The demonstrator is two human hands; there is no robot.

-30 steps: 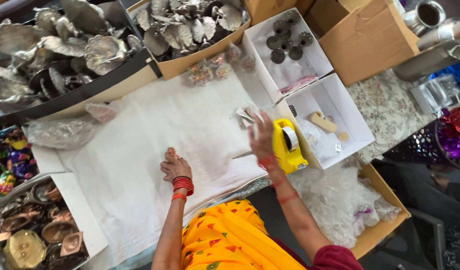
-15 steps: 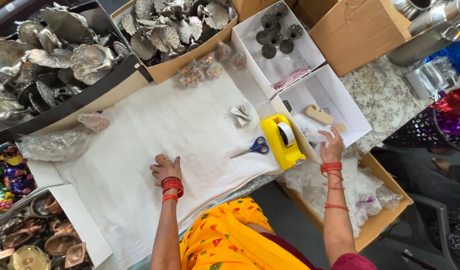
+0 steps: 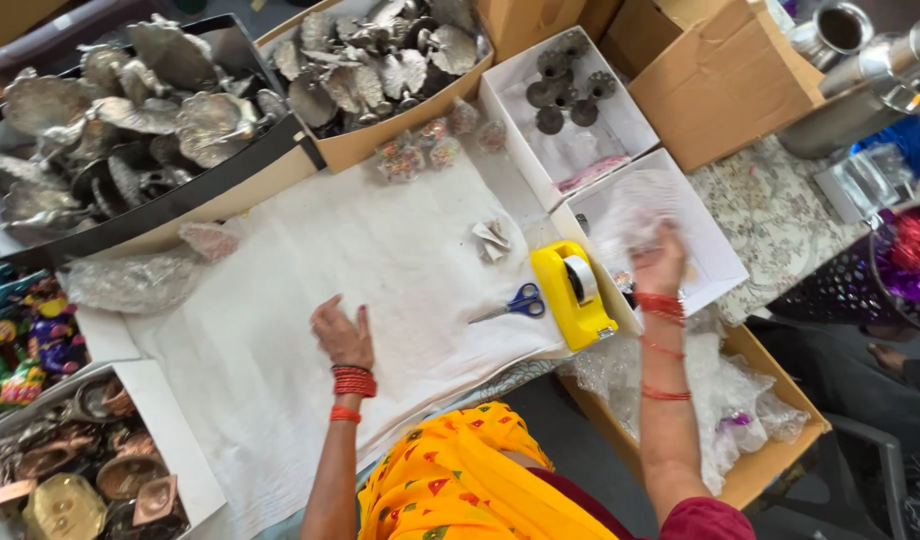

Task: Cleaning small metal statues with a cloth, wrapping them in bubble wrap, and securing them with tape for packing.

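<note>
A clear plastic bag (image 3: 635,215) is pinched in the right hand (image 3: 660,265) above the white box (image 3: 715,265); it is judged light, limp and slippery, best gripped at its edge. The left hand (image 3: 342,335) is laid flat, empty, on the white cloth (image 3: 280,260)
</note>
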